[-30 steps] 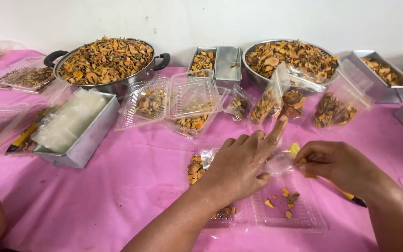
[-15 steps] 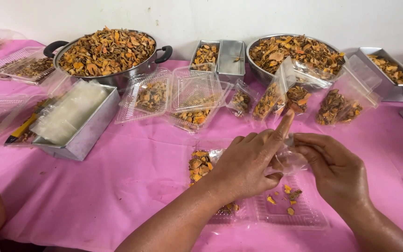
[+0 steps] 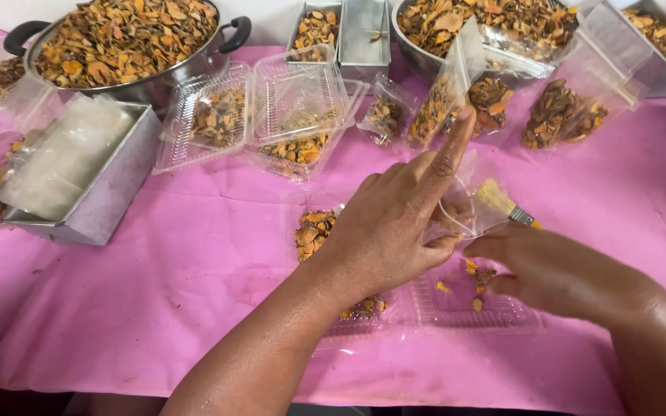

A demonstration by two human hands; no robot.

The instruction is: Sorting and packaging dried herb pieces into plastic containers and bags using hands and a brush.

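While the left hand [image 3: 395,223] reaches in from the lower middle of the frame, its forefinger points up and away and its thumb and remaining fingers pinch the edge of a small clear plastic bag [image 3: 464,204] at the centre right. The right hand [image 3: 549,270] comes in from the lower right, fingers curled together at the bag's lower edge; whether it actually grips the plastic I cannot tell. A small brush with pale bristles [image 3: 502,204] shows through and just beyond the bag, right above the right hand.

Beneath both hands lies an open clear clamshell tray [image 3: 456,312] on the pink table [image 3: 156,293], with a heap of orange-brown dried slices [image 3: 314,231] at its left side and a few loose crumbs [image 3: 475,273] in its right half.

Across the upper part of the frame stand the supplies: a large metal pot [image 3: 129,46] heaped with the same dried pieces at upper left, a rectangular steel tin [image 3: 79,173] holding a stack of clear bags below it, two more open clamshell trays [image 3: 271,115] (each partly filled) in the upper middle, several filled bags [image 3: 556,115] leaning upright to the upper right, and a round steel bowl [image 3: 487,27] of dried pieces behind them.
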